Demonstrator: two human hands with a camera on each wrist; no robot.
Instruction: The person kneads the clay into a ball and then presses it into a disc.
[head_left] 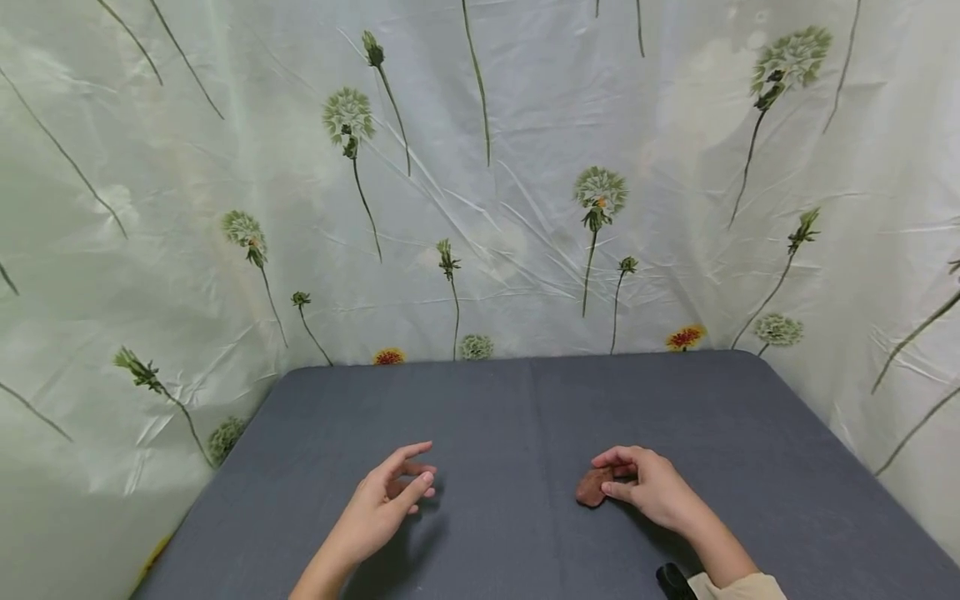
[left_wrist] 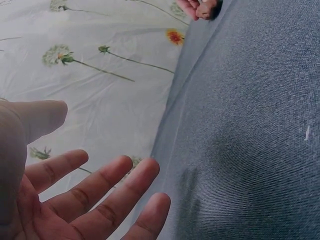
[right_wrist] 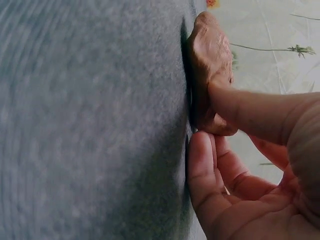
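Note:
A reddish-brown lump, smooth and uneven like modelling clay, is at the table's right-centre. My right hand grips it between thumb and fingers. Seen from the right wrist, the thumb presses on the side of the lump while the fingertips touch its near end, close to the cloth. The frames do not clearly show whether the lump is lifted off the cloth. Over the left part of the table, my left hand hovers with relaxed, spread fingers and nothing in them.
Dark grey cloth covers the table, with a crease running down its middle. Behind and around it hangs a pale curtain printed with dandelions. A black band is by the right sleeve.

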